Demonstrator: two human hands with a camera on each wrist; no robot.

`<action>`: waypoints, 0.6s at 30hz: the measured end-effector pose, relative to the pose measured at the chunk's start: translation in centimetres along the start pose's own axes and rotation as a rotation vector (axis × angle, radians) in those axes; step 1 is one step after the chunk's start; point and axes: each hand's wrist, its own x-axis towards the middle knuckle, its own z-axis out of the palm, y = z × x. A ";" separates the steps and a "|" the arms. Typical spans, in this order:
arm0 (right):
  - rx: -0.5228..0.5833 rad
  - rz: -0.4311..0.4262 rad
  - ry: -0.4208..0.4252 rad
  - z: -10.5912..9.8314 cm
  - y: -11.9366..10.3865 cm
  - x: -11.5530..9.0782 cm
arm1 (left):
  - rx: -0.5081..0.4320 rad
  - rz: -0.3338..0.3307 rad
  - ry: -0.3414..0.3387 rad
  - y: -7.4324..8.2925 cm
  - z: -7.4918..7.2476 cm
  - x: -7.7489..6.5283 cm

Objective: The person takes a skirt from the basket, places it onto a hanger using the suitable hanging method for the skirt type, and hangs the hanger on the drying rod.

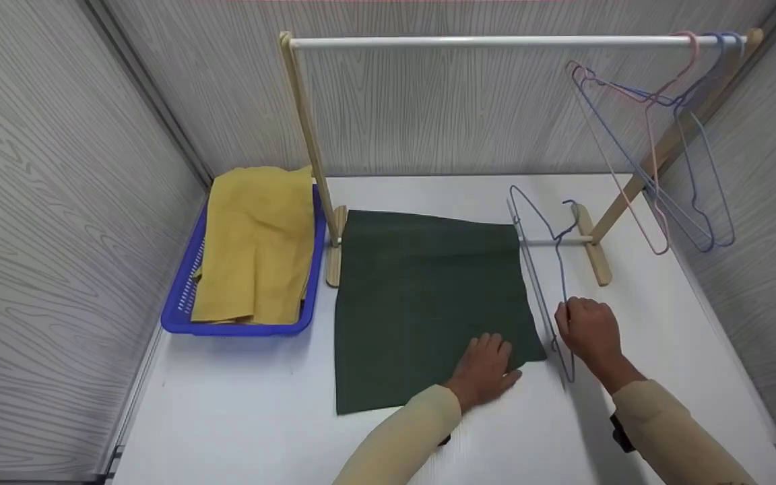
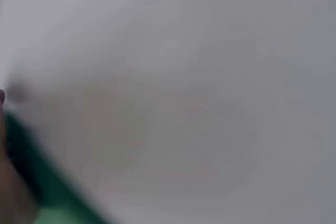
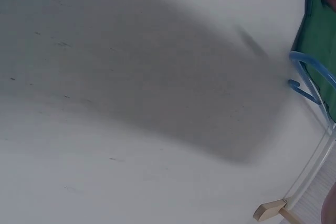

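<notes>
A dark green cloth [image 1: 428, 296] lies spread on the white table. My left hand [image 1: 486, 370] rests on its near right part, fingers over the fabric and thumb by the near edge. In the left wrist view the cloth [image 2: 52, 182] is blurred and only a sliver of the hand shows. My right hand [image 1: 590, 329] grips a blue wire hanger [image 1: 561, 269] by one side, holding it on edge beside the cloth's right border. The hanger's hook points away from me. In the right wrist view part of the blue hanger [image 3: 310, 66] appears at the right edge.
A blue basket [image 1: 243, 329] with folded yellow cloth [image 1: 260, 249] stands at the left. Behind the green cloth is a rack with a white rail [image 1: 496, 42] and wooden posts [image 1: 310, 135]. Pink and blue hangers [image 1: 657, 168] hang at the rail's right end.
</notes>
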 end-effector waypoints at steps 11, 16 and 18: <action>-0.004 -0.007 0.001 -0.2 -0.1 -0.1 | 0.344 0.062 0.030 0.8 0.2 0.4; -0.007 0.009 -0.009 -0.2 0.1 0.0 | 0.485 0.149 0.068 0.4 -0.3 0.2; -0.006 0.020 -0.018 -0.2 0.2 -0.1 | 0.527 0.180 0.078 0.2 -0.5 0.1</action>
